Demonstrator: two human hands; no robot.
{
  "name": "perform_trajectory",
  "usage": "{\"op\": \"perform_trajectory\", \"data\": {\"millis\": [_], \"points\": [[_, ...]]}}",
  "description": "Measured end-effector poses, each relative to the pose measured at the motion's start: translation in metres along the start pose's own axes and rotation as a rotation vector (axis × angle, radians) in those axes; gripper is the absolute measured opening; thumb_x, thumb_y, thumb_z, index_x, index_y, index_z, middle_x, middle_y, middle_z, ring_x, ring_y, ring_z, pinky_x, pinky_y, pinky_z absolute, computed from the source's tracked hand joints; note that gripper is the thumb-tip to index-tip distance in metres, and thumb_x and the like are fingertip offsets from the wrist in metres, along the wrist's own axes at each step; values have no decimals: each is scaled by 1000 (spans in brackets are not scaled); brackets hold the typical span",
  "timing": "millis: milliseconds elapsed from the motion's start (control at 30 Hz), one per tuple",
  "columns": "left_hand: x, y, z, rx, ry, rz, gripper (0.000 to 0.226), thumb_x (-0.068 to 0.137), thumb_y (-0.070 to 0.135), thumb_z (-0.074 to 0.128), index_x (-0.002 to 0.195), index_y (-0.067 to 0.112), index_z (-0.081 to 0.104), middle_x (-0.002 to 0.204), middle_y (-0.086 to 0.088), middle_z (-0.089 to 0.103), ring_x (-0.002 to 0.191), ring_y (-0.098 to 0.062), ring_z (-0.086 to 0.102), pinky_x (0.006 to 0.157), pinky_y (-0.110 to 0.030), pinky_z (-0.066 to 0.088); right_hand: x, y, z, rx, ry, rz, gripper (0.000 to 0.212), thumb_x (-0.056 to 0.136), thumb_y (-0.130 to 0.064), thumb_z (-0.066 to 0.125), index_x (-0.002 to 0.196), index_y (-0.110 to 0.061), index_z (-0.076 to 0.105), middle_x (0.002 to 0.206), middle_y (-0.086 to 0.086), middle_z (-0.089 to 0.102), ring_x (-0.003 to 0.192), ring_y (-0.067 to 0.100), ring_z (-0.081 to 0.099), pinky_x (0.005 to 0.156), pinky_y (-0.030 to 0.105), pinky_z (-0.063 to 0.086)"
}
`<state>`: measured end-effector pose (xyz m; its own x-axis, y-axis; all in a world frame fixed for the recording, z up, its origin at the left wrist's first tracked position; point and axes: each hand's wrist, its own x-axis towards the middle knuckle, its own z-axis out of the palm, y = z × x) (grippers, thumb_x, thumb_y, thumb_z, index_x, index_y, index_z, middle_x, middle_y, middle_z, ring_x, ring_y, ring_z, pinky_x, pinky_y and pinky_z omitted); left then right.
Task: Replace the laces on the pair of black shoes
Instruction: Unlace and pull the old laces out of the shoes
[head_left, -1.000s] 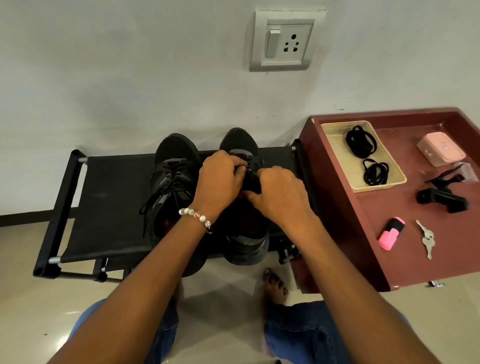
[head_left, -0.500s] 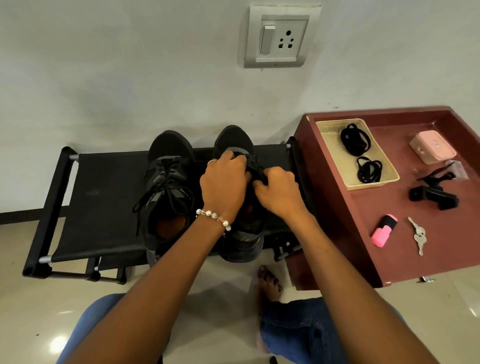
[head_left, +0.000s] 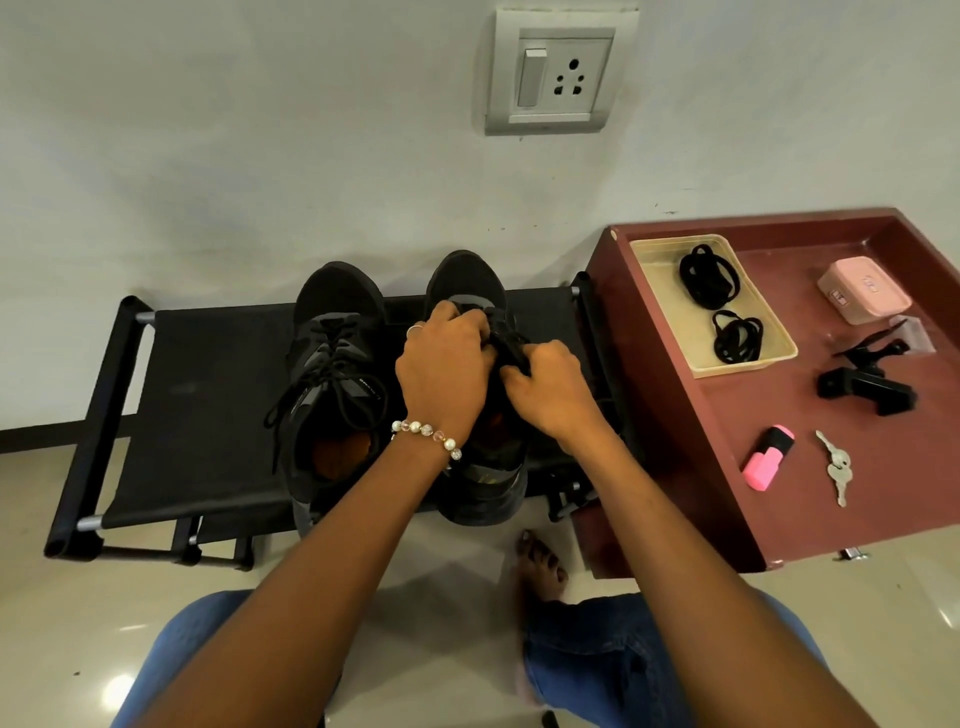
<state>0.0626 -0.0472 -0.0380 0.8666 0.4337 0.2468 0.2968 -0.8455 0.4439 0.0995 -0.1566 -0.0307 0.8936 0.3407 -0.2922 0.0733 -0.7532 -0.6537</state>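
Observation:
Two black shoes stand side by side on a low black rack (head_left: 197, 415), toes to the wall. The left shoe (head_left: 335, 374) is laced, its lace ends hanging loose. My left hand (head_left: 441, 374) and my right hand (head_left: 550, 387) both sit over the middle of the right shoe (head_left: 467, 280), fingers curled and pinching its black lace near the tongue. My hands hide most of that shoe's lacing. Two coiled black laces (head_left: 706, 278) (head_left: 737, 338) lie in a beige tray (head_left: 670, 312) on the red table to the right.
The red table (head_left: 779, 467) also carries a pink box (head_left: 862, 291), a black clip stand (head_left: 862, 387), a pink highlighter (head_left: 769, 457) and keys (head_left: 837, 467). A wall socket (head_left: 553, 73) is above the shoes. My knees and a bare foot (head_left: 540, 564) are on the floor below.
Both hands have shifted up the right shoe toward its toe end and drawn closer together on the lace. The left shoe has not moved.

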Motion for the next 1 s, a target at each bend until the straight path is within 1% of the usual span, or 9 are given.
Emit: {"op": "perform_trajectory", "data": {"millis": [100,233,433,500,600,733,800,867,1000], "points": [[3,-5,4,7,-2,28,14,91,30,58,94,18,65,99,0,57,77,-23,57,56,-28,36,-3,-1,5,-9,42,-9,16,87,-23,52,81,-11,59,99,18,60,78,32,60,62,33,42],[1,-4,-1,-57,77,49,10,89,24,57,86,15,60,85,0,58,65,-21,55,54,-26,30,-13,-5,13,-49,116,11,27,94,-18,49,115,-4,58,114,18,51,100,36,53,76,31,37],[21,-24,-4,-754,34,-651,6,79,26,64,79,21,61,80,0,69,72,-23,67,72,-45,58,-15,-8,20,-34,181,87,30,95,-21,48,113,1,57,119,22,51,110,41,50,83,39,40],[21,-19,-8,-779,27,-606,8,80,19,66,84,25,62,83,3,69,76,-21,69,73,-44,59,-15,-9,19,-37,175,93,27,94,-21,48,109,0,57,117,21,52,110,40,50,85,43,43],[22,-16,-20,-673,-11,-355,31,84,7,61,110,23,65,95,6,69,84,-12,66,83,-32,56,-16,-10,17,-47,163,88,24,94,-21,48,105,-1,56,114,19,52,106,40,52,88,48,45],[24,-14,-33,-125,-212,98,30,86,30,57,113,29,70,116,2,64,105,-22,60,92,-47,48,-17,-11,16,-46,150,78,24,94,-21,47,106,-2,55,112,17,51,100,39,53,84,47,46],[21,-8,-32,171,-294,147,31,89,40,56,114,28,68,121,3,58,111,-25,55,92,-49,42,-17,-11,15,-45,146,72,25,95,-20,47,108,-1,55,114,18,51,99,38,54,75,39,41],[15,-3,-29,293,-225,160,29,92,39,54,112,25,70,119,2,59,108,-24,55,90,-45,41,-17,-11,15,-51,146,65,26,95,-19,47,109,1,55,115,20,51,98,37,53,73,34,35],[7,1,-23,225,-83,155,24,94,32,53,100,22,73,110,2,64,103,-25,56,87,-42,41,-18,-11,15,-42,147,72,26,94,-19,48,109,1,55,116,21,51,100,39,53,75,34,34]]}}
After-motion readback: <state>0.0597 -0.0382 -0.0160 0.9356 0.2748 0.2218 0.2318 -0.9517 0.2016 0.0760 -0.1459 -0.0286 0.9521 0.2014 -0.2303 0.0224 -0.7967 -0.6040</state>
